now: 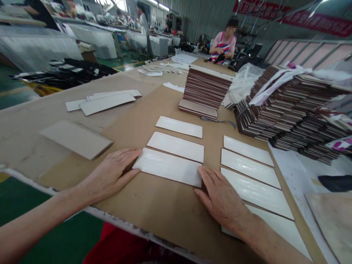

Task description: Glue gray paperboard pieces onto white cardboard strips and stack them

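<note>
A white rectangular board with a thin dark edge lies flat on the brown-covered table, nearest me in the middle column. My left hand grips its left end between thumb and fingers. At the opposite end, the fingers of my right hand press on the right corner. Just beyond lie a second white board and a third white board, roughly parallel. My right forearm passes over part of the nearest white board in the right-hand column, where several similar boards lie.
A thick beige board lies left, with loose pale strips behind it. A tall stack of boards stands ahead. Larger bundles fill the right side. A person works at the table's far end.
</note>
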Action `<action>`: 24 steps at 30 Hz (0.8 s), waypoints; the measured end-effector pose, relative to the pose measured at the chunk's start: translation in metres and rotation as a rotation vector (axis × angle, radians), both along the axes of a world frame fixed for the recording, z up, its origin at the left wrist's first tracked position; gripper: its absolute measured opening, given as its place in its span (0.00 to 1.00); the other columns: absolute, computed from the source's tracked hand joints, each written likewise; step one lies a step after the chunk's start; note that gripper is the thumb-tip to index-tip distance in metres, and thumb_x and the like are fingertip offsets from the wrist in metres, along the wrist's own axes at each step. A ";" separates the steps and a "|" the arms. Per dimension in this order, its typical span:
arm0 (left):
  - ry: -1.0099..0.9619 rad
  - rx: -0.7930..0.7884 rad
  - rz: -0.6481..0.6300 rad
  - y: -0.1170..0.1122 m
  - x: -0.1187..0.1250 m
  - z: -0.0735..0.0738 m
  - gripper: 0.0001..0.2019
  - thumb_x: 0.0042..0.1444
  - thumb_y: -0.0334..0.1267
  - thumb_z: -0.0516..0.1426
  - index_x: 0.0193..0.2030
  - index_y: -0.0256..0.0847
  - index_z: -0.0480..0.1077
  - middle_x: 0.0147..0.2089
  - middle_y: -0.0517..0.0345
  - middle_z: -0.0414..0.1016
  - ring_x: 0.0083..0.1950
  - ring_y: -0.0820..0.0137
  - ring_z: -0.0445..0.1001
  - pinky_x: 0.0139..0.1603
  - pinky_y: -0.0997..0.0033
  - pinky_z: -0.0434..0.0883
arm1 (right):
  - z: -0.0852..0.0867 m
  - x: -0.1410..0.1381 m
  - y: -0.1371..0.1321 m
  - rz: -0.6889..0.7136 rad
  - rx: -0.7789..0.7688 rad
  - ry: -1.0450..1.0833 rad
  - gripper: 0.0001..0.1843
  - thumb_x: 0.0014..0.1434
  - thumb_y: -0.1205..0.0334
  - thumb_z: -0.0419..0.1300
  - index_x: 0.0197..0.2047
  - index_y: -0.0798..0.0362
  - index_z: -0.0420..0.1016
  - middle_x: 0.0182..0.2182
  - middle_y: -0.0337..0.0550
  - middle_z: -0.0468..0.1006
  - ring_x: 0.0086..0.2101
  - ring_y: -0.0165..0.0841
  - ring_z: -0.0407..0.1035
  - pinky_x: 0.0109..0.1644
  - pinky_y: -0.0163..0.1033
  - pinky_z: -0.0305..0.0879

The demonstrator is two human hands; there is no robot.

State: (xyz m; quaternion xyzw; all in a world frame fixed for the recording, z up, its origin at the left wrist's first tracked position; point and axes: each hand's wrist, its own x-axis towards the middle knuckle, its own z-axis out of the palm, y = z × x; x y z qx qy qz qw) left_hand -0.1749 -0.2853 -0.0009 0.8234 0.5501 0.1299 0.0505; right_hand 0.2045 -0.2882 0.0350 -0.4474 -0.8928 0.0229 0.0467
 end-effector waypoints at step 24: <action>0.298 -0.257 -0.055 0.058 -0.162 0.071 0.38 0.45 0.34 0.61 0.68 0.46 0.65 0.68 0.48 0.68 0.69 0.54 0.63 0.71 0.53 0.56 | 0.001 0.017 -0.061 0.288 0.321 0.224 0.27 0.67 0.60 0.55 0.68 0.50 0.66 0.67 0.51 0.67 0.58 0.49 0.72 0.52 0.51 0.80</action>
